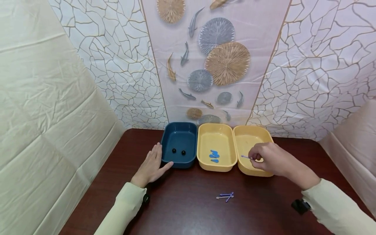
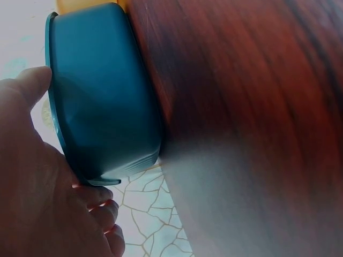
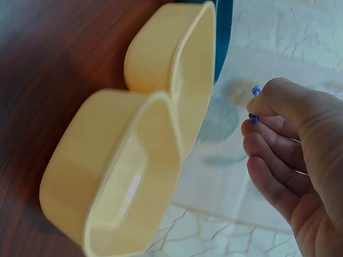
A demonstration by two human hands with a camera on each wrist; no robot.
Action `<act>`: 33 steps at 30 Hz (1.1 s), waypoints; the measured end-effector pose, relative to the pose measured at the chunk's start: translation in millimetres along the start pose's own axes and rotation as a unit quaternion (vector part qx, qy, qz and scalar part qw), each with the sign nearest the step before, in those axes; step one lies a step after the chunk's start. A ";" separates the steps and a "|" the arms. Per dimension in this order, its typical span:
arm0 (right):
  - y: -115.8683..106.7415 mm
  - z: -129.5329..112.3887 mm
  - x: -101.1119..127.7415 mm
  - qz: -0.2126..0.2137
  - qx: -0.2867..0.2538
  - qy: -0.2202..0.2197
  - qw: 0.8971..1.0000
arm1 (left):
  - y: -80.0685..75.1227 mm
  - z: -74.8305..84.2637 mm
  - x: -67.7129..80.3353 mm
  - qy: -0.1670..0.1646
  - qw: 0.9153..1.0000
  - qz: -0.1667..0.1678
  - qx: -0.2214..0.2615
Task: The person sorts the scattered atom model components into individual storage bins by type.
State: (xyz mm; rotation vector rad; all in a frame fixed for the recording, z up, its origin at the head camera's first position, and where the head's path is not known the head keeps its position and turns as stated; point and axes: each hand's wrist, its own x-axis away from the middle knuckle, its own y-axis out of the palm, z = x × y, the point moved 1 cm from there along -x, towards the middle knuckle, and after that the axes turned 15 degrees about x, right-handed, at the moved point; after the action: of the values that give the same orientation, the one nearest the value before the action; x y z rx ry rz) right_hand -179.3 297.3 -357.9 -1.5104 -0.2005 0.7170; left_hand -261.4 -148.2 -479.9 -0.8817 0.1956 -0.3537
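Just right of centre in the head view, the right hand [image 1: 265, 159] pinches a thin purple stick [image 1: 246, 157] between thumb and fingertips, holding it over the right-hand yellow tub [image 1: 245, 132]. The left hand [image 1: 152, 164] lies flat and open on the dark table [image 1: 188, 212], its fingers against the blue tub [image 1: 179, 130]. The stick looks light, stiff and a bit slick, so I'd pinch it near the middle, like the few lying loose [image 1: 225, 196] at lower centre.
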 end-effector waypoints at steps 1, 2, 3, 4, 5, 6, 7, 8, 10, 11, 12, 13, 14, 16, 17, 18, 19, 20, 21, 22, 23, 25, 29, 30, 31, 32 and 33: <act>1.2 4.3 -0.5 -0.003 0.002 0.006 1.000 | 0.1 0.1 -0.1 0.000 1.000 -0.001 0.000; 2.8 8.8 -1.1 -0.008 0.004 0.013 1.000 | 0.1 0.2 -0.1 0.001 1.000 -0.001 0.000; 4.6 13.5 -1.8 -0.011 0.004 0.019 1.000 | 0.2 0.3 -0.2 0.001 1.000 -0.001 0.000; 6.8 18.6 -2.9 -0.014 0.004 0.025 1.000 | 0.0 0.0 -0.1 0.002 1.000 0.000 0.000; 8.9 23.5 -4.2 -0.020 0.004 0.032 0.999 | -0.3 0.0 -0.1 0.002 1.000 0.000 0.000; 11.5 28.3 -5.3 -0.024 0.005 0.040 0.999 | -0.5 0.2 0.0 0.001 1.000 0.000 0.000; 14.5 33.2 -6.3 -0.027 0.005 0.046 0.999 | -0.7 0.2 0.1 0.000 1.000 -0.001 0.000; 17.7 37.8 -7.3 -0.030 0.007 0.052 0.998 | -0.7 0.1 0.3 0.000 1.000 -0.001 0.000; 25.2 46.2 -9.0 -0.034 0.005 0.063 0.997 | -0.7 -0.4 0.6 -0.002 1.000 0.000 0.000; 29.2 50.1 -9.7 -0.037 0.005 0.068 0.997 | -0.6 -0.6 0.5 -0.003 1.000 -0.001 -0.001; 33.4 53.7 -10.1 -0.038 0.004 0.072 0.997 | -0.5 -0.9 0.5 -0.002 1.000 -0.001 -0.002; 37.5 57.0 -10.4 -0.041 0.000 0.077 0.996 | -0.4 -1.1 0.5 -0.003 1.000 -0.001 -0.003; 41.9 60.1 -10.6 -0.045 -0.004 0.082 0.996 | -0.4 -1.2 0.4 -0.002 1.000 -0.001 -0.003; 51.1 65.8 -10.7 -0.053 -0.015 0.095 0.994 | -0.3 -1.2 0.2 -0.001 1.000 -0.002 -0.005; 55.8 68.2 -10.8 -0.059 -0.022 0.101 0.993 | -0.2 -1.2 0.1 0.000 1.000 -0.002 -0.006; 60.6 70.2 -10.9 -0.064 -0.029 0.107 0.992 | -0.3 -1.0 0.1 0.000 1.000 -0.001 -0.005; 66.1 72.0 -11.2 -0.069 -0.035 0.113 0.991 | -0.5 -1.0 0.3 0.000 1.000 -0.001 -0.005; 71.9 73.9 -11.5 -0.074 -0.040 0.118 0.990 | -0.7 -1.0 0.6 0.001 1.000 0.000 -0.004; 77.6 75.4 -11.7 -0.077 -0.046 0.120 0.989 | -0.9 -0.9 0.8 0.000 1.000 -0.001 -0.004; 83.0 76.6 -11.7 -0.080 -0.050 0.122 0.988 | -0.9 -1.1 1.1 0.001 1.000 -0.001 -0.003; 88.0 77.8 -11.6 -0.082 -0.054 0.122 0.988 | -0.8 -1.3 1.2 0.000 1.000 -0.002 -0.003; 96.9 79.4 -11.3 -0.082 -0.058 0.119 0.988 | -0.8 -1.0 1.5 0.001 1.000 -0.003 0.000; 109.5 80.5 -11.1 -0.090 -0.065 0.125 0.986 | -0.9 -0.3 1.2 0.002 1.000 -0.005 0.002; 111.4 80.3 -11.7 -0.094 -0.065 0.129 0.985 | -1.2 0.1 1.2 0.002 1.000 -0.004 0.002; 112.7 80.6 -11.6 -0.098 -0.067 0.133 0.984 | -0.9 0.3 1.1 0.002 1.000 -0.003 0.003; 113.2 80.6 -11.7 -0.102 -0.067 0.138 0.983 | -0.6 0.5 1.0 0.002 1.000 -0.003 0.002; 112.5 80.6 -11.9 -0.104 -0.066 0.139 0.983 | -0.3 0.4 0.8 0.002 1.000 -0.002 0.001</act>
State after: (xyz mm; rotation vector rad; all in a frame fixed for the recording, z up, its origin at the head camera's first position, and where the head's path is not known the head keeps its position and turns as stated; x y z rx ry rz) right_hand -266.6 347.2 -453.7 -1.6695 -0.1932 0.3267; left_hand -260.6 -148.4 -479.5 -0.8787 0.1974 -0.3604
